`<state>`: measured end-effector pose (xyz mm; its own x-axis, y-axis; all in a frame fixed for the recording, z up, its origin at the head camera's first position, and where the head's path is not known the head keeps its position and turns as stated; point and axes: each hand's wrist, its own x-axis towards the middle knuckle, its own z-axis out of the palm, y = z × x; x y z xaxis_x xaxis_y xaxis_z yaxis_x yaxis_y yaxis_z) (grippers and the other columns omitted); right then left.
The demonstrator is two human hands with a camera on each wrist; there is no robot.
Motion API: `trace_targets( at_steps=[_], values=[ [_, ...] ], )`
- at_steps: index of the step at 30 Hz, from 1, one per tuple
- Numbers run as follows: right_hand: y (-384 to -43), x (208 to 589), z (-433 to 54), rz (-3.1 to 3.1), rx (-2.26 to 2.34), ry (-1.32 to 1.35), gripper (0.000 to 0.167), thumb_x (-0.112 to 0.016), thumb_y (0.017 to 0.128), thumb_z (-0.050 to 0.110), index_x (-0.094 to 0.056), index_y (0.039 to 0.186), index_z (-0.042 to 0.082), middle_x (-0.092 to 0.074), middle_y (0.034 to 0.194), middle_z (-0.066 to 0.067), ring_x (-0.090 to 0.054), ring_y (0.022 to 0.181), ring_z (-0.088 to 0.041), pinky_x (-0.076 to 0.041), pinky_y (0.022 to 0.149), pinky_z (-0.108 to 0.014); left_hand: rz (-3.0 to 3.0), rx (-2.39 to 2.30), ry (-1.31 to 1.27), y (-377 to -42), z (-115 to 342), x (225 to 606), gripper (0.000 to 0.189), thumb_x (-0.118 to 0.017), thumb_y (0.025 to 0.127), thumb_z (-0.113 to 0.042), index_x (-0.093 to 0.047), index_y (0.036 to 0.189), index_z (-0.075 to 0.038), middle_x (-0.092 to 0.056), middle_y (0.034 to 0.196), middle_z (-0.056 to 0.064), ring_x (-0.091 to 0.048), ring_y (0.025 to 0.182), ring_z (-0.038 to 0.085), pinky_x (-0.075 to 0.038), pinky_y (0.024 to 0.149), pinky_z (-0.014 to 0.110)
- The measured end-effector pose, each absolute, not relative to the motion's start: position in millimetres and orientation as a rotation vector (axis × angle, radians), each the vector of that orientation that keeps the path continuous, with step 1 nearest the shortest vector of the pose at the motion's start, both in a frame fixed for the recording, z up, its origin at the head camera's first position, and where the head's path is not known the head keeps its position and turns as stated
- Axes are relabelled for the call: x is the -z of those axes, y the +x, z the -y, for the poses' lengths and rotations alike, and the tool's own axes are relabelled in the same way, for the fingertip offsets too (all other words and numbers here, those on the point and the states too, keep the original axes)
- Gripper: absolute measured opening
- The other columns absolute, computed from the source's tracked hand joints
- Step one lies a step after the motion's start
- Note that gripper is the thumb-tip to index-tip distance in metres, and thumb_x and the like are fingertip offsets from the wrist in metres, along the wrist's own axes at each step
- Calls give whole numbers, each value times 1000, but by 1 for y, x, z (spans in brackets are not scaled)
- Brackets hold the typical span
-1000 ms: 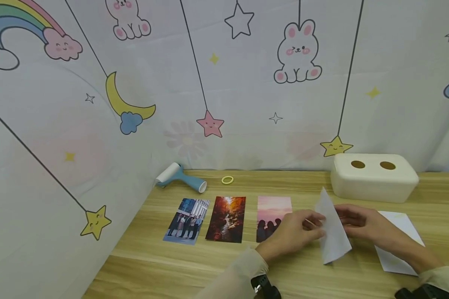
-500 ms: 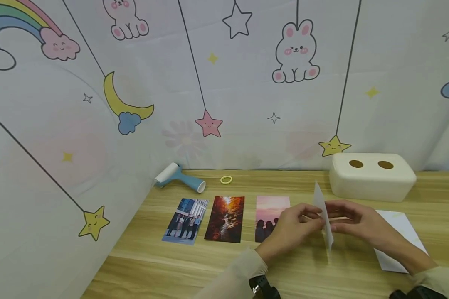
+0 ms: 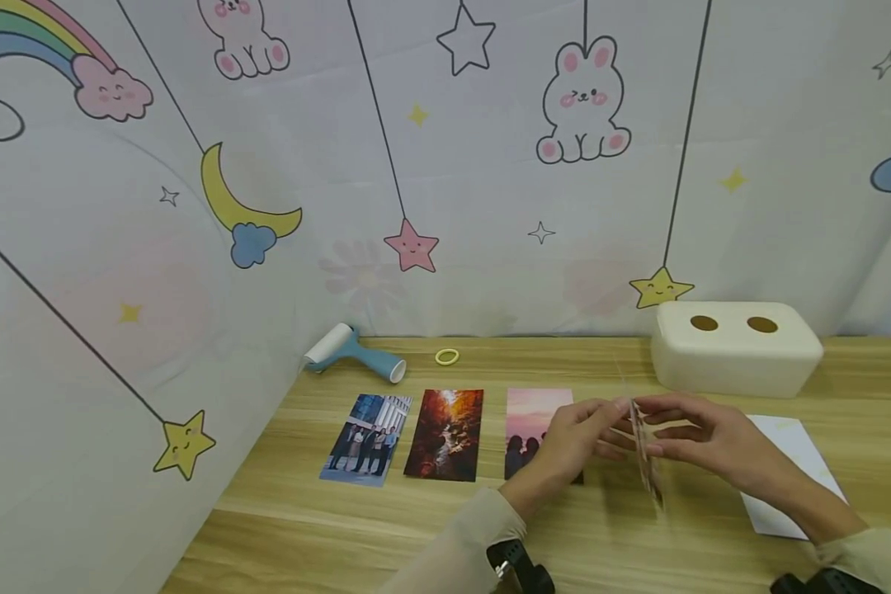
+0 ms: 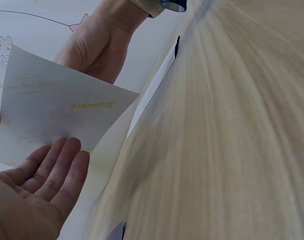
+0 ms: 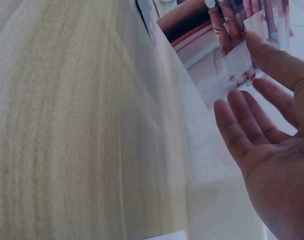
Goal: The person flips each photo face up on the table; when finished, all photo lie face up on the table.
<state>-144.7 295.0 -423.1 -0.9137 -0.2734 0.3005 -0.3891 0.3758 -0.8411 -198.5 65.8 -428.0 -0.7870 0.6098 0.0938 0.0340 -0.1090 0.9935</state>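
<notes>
In the left wrist view, yellow lettering (image 4: 93, 105) is spelling "Xisheng" across the pale back of the photo print (image 4: 54, 117) being held up. A small mark (image 4: 115, 103) is trailing the last letter, too tiny to make out. Fainter yellow lines (image 4: 37, 86) are running over the same side, unreadable. The white sheet (image 3: 794, 439) lying on the tabletop (image 3: 304, 528) is showing pale yellow traces, likewise illegible.
</notes>
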Motion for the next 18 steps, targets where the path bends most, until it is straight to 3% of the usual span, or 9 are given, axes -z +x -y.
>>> trace_targets(
  at_steps=[6,14,18],
  values=[
    [-145,422,-294,2518,-1510,622,49,-78,96,2,-65,143,8,-65,136,4,-70,110,-10,-59,86,-26,-1746,-1967,711,-198,-65,426,48,-56,110,-37,-72,127,4,-77,107,8,-75,90,13,-63,81,34],
    [-145,421,-294,2514,-1459,594,48,-80,94,3,-67,141,7,-67,133,-2,-69,110,-7,-59,85,-25,-1764,-2076,629,-196,-68,422,44,-54,107,-24,-70,119,15,-75,104,26,-75,97,37,-63,82,41],
    [-145,422,-295,2498,-1460,570,44,-79,94,1,-68,137,4,-66,133,4,-69,109,-5,-59,85,-25,-1771,-2152,584,-197,-68,423,37,-56,104,-16,-70,118,16,-74,105,29,-75,95,36,-63,81,41]
  ],
)
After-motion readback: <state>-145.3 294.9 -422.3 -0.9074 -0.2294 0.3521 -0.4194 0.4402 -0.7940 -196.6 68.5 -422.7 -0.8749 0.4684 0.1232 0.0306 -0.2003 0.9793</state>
